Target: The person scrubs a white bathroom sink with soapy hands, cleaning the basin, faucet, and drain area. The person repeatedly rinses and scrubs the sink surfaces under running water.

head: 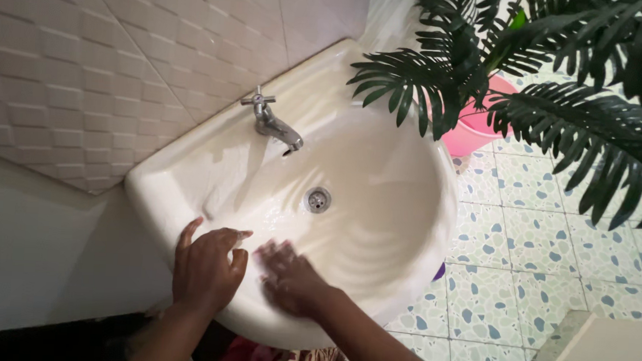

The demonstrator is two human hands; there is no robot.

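Both hands flat, open: left (205,267) at sink (378,205) rim 7 o'clock, right (290,278) blurred inside; wet glazed basin prob slippery, rigid.

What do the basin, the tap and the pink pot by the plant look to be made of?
The basin looks like glazed ceramic: cream-white, smooth, with a soft sheen. The tap appears to be metal with a chrome-like finish, silvery and reflective, with a cross handle. The pink pot is probably plastic: uniform bright colour and a thin rim, though leaves hide much of it.
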